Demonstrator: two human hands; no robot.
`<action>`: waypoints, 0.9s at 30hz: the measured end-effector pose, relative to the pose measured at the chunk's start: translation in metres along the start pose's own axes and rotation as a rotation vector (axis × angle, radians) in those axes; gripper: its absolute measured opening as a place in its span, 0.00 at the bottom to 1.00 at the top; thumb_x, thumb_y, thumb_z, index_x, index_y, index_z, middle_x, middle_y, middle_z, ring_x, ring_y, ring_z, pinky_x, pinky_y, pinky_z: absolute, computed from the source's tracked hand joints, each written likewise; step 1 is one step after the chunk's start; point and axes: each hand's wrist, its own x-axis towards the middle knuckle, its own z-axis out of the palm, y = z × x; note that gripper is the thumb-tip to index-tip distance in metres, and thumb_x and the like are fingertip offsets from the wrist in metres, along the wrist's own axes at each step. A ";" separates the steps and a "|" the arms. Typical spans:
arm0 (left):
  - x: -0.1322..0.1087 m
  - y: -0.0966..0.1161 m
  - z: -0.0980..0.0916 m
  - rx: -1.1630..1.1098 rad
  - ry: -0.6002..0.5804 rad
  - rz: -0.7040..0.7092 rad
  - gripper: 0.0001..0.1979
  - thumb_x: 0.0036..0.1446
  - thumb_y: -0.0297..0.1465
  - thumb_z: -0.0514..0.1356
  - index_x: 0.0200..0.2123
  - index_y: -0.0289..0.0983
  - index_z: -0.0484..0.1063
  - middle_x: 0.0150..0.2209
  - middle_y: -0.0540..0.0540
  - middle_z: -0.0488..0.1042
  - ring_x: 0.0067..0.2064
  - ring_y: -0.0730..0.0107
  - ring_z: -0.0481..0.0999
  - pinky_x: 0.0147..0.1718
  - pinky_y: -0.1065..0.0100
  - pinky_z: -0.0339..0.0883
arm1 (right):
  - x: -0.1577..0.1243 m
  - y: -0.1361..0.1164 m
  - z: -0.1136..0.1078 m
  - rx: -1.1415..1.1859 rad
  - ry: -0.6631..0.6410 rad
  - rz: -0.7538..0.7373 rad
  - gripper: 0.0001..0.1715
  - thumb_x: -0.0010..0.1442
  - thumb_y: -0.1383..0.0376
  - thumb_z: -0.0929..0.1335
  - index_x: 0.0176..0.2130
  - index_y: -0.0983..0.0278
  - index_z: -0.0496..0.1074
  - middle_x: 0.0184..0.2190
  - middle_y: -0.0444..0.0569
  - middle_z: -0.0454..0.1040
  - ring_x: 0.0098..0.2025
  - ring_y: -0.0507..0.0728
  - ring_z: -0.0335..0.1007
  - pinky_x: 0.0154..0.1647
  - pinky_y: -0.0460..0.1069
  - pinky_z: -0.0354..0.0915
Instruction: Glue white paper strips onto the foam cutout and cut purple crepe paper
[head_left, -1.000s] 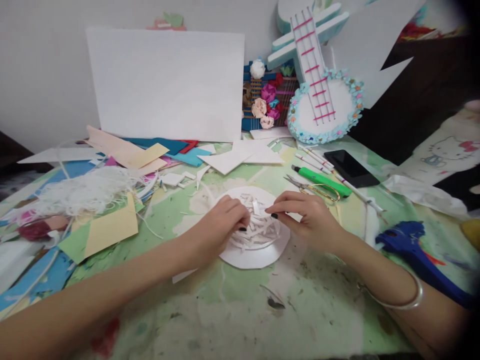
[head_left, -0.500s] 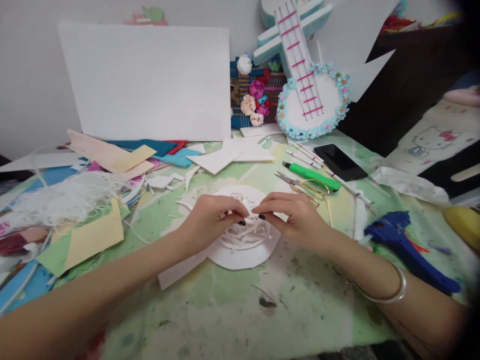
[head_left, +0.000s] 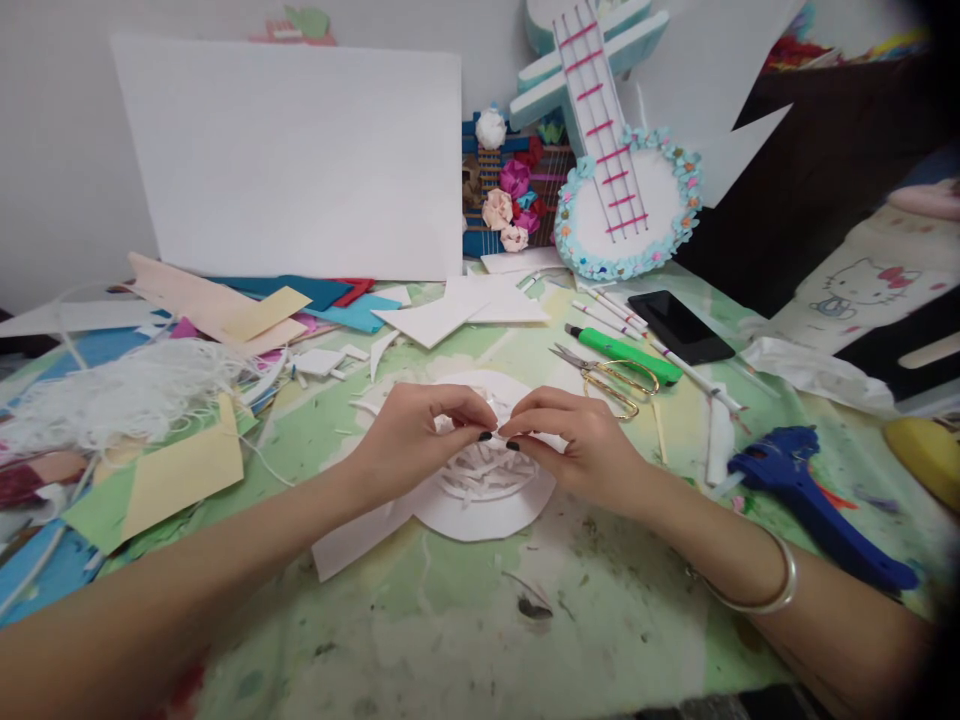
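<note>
A white foam disc [head_left: 487, 510] lies on the stained green table [head_left: 465, 620], with several white strips [head_left: 480, 470] piled on it. My left hand [head_left: 416, 435] and my right hand [head_left: 574, 440] hover over the pile. Both are curled, fingertips almost meeting at the middle. Each hand pinches a small white strip between thumb and forefinger. A silver bangle [head_left: 757, 595] sits on my right wrist.
Gold-handled scissors [head_left: 615, 375], a green cutter [head_left: 622, 350], a black phone [head_left: 679, 325] and a blue glue gun [head_left: 810, 500] lie to the right. White shreds [head_left: 120, 395] and coloured paper scraps cover the left. A white board [head_left: 292, 155] and a foam guitar [head_left: 622, 190] lean against the wall.
My hands have drawn together over the strip pile, fingertips now nearly touching. The view has shifted slightly, so the objects sit a little further left.
</note>
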 end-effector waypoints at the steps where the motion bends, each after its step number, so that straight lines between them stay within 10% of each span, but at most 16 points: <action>1: 0.000 0.001 0.000 -0.008 0.001 -0.006 0.06 0.51 0.24 0.60 0.30 0.37 0.77 0.30 0.49 0.79 0.32 0.71 0.76 0.33 0.71 0.69 | 0.000 -0.001 0.000 -0.001 0.013 0.021 0.07 0.58 0.72 0.66 0.36 0.64 0.73 0.34 0.49 0.74 0.35 0.52 0.69 0.35 0.47 0.64; 18: -0.004 0.010 0.000 -0.163 0.022 -0.040 0.06 0.53 0.25 0.60 0.31 0.36 0.77 0.31 0.48 0.79 0.34 0.70 0.77 0.35 0.70 0.70 | 0.004 -0.007 0.016 0.226 0.148 0.235 0.07 0.53 0.74 0.68 0.34 0.63 0.69 0.28 0.41 0.76 0.29 0.48 0.71 0.31 0.42 0.65; 27: -0.009 0.014 -0.018 -0.308 0.222 -0.061 0.05 0.53 0.27 0.62 0.34 0.38 0.77 0.35 0.47 0.79 0.38 0.67 0.79 0.38 0.68 0.75 | 0.002 -0.002 0.016 0.056 0.052 0.185 0.16 0.53 0.78 0.63 0.33 0.62 0.75 0.32 0.42 0.79 0.33 0.50 0.74 0.35 0.44 0.65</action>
